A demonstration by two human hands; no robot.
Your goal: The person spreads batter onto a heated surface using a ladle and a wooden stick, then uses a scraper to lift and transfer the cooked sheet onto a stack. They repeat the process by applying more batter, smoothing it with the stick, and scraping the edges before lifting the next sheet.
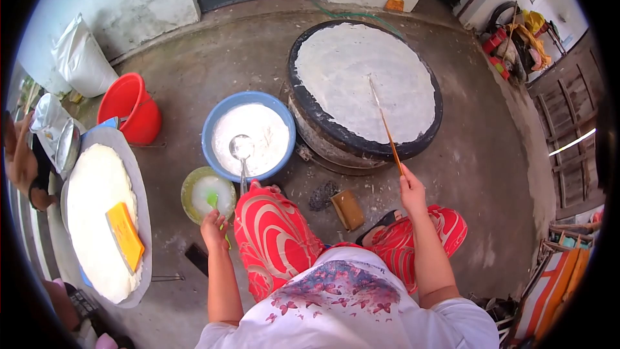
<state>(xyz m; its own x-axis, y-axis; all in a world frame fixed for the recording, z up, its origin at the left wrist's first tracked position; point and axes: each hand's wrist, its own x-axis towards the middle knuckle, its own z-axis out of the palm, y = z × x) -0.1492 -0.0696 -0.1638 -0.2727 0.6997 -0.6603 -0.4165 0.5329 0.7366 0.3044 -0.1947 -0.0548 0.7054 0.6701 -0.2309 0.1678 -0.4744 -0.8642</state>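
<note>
My right hand (412, 190) is closed around the lower end of a thin wooden stick (389, 130). The stick's pale tip overlaps a white sheet of batter (349, 71) spread over a large round griddle (302, 94) with a black rim. My left hand (214, 229) grips a green-handled utensil (213, 201), whose lower end is in a small green bowl (186, 201) of milky liquid. Beside that bowl stands a blue basin (208, 139) filled with white batter or flour. A metal ladle (242, 148) rests in the basin, its handle over the rim near my knee.
At left, a yellow block (126, 236) lies on a white-topped oval surface (97, 187). A red bucket (143, 116) and a white sack (84, 58) stand behind. Another person's arm (26, 161) shows at far left. A brown block (349, 210) lies between my feet.
</note>
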